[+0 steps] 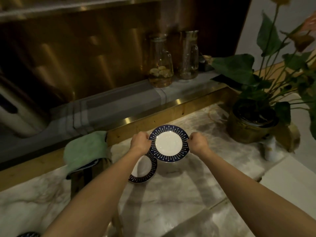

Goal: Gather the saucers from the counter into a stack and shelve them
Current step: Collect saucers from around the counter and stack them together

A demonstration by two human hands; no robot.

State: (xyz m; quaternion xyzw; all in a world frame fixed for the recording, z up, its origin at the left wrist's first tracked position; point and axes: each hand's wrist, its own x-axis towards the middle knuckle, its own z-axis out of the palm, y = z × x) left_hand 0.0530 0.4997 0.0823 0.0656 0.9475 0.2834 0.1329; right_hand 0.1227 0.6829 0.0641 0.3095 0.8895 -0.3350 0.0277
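A saucer (pixel 169 143) with a white centre and a dark blue patterned rim hangs above the marble counter (pixel 179 194). My left hand (pixel 140 140) grips its left edge and my right hand (pixel 198 141) grips its right edge. A second matching saucer (pixel 144 170) lies flat on the counter just below and to the left, partly hidden under my left forearm. A dark patterned rim (pixel 29 234) shows at the bottom left corner; I cannot tell whether it is another saucer.
A green cloth (pixel 85 149) drapes over a dark object at the left. A potted plant (pixel 253 124) stands at the right. Two glass carafes (pixel 160 65) sit on the raised ledge behind. A shelf edge (pixel 68 9) runs across the top.
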